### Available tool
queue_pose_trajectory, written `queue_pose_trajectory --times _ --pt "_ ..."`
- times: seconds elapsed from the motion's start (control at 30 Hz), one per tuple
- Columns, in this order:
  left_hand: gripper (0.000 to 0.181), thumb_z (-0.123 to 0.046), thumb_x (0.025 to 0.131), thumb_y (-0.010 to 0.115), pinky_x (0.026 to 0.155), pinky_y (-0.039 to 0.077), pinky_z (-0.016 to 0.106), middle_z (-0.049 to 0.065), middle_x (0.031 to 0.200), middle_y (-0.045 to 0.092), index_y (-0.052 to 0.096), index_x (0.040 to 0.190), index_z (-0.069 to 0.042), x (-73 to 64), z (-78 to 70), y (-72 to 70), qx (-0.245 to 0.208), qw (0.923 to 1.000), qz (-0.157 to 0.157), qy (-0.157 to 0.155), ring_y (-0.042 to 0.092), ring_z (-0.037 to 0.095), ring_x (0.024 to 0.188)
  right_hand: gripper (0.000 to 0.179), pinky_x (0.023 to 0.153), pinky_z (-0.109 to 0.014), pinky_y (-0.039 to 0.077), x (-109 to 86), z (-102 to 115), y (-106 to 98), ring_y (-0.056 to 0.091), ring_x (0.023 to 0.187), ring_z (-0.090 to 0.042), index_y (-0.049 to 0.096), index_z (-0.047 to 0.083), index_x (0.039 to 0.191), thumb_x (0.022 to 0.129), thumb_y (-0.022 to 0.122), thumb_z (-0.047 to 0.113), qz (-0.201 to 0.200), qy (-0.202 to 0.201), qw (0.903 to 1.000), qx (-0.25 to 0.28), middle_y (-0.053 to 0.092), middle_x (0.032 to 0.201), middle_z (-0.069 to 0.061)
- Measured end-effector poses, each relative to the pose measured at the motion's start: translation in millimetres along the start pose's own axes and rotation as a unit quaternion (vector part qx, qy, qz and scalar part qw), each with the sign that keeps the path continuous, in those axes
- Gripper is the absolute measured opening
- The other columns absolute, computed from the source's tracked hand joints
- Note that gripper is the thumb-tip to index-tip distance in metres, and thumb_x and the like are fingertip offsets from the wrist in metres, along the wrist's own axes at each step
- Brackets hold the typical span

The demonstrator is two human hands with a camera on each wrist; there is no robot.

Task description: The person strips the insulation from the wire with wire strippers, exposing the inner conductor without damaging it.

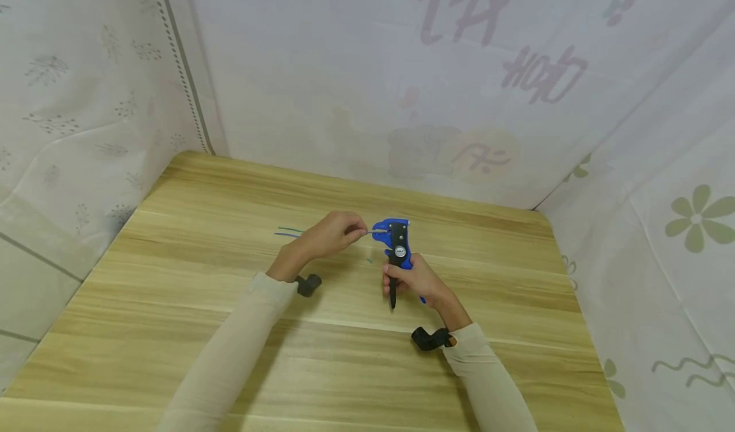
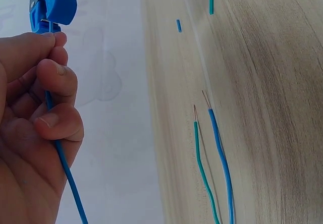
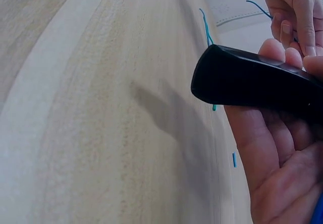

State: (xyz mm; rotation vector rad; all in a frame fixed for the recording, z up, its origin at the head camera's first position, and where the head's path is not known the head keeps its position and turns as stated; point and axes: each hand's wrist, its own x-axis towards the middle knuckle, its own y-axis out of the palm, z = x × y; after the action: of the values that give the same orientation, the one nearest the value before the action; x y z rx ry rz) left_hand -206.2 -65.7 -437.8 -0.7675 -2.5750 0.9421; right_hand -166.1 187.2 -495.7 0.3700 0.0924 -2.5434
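My left hand (image 1: 330, 235) pinches a blue wire (image 2: 70, 178) between thumb and fingertips, close to its end. That end reaches into the jaws of a blue-and-black wire stripper (image 1: 397, 235). The stripper stands upright over the table in my right hand (image 1: 422, 277), which grips its handles. In the right wrist view the black handle (image 3: 247, 80) crosses in front of my fingers. A green wire (image 2: 199, 156) and another blue wire (image 2: 222, 153) lie side by side on the table, both with bare copper strands at one end.
Short cut pieces lie on the wooden table (image 1: 344, 368): a green piece (image 2: 211, 4) and a blue piece (image 2: 178, 25). A patterned white cloth (image 1: 321, 81) hangs behind the table and along both sides.
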Motion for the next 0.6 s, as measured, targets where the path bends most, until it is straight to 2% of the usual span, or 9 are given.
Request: queue_pose_trajectory --times 0.17,0.33,0.6 --pt "0.017 -0.012 0.102 0.056 0.083 0.054 0.034 0.008 0.101 0.071 0.070 0.106 -0.002 0.1 1.2 0.3 -0.001 1.0000 0.001 0.000 0.064 0.017 0.090 0.032 0.061 -0.032 0.055 0.4 0.0 0.7 0.067 0.063 -0.021 0.056 -0.010 0.102 0.098 0.062 0.020 -0.006 -0.001 0.9999 -0.011 0.065 0.073 -0.006" --pt "0.017 -0.012 0.101 0.057 0.081 0.054 0.034 0.008 0.100 0.071 0.070 0.105 -0.002 0.7 2.6 1.6 -0.002 1.0000 -0.001 0.001 0.064 0.016 0.088 0.024 0.056 -0.030 0.052 0.4 -1.3 1.9 0.062 0.057 -0.019 0.058 -0.002 0.090 0.099 0.061 0.020 -0.011 -0.002 0.9998 -0.013 0.061 0.068 -0.005" --pt "0.017 -0.011 0.101 0.058 0.079 0.054 0.032 0.008 0.098 0.070 0.070 0.105 -0.001 0.2 3.5 4.3 -0.002 1.0000 -0.001 -0.002 0.062 0.015 0.085 0.025 0.051 -0.031 0.051 1.0 -4.4 5.5 0.056 0.050 -0.019 0.056 0.000 0.083 0.098 0.060 0.019 -0.039 -0.010 0.9989 -0.024 0.056 0.061 -0.004"
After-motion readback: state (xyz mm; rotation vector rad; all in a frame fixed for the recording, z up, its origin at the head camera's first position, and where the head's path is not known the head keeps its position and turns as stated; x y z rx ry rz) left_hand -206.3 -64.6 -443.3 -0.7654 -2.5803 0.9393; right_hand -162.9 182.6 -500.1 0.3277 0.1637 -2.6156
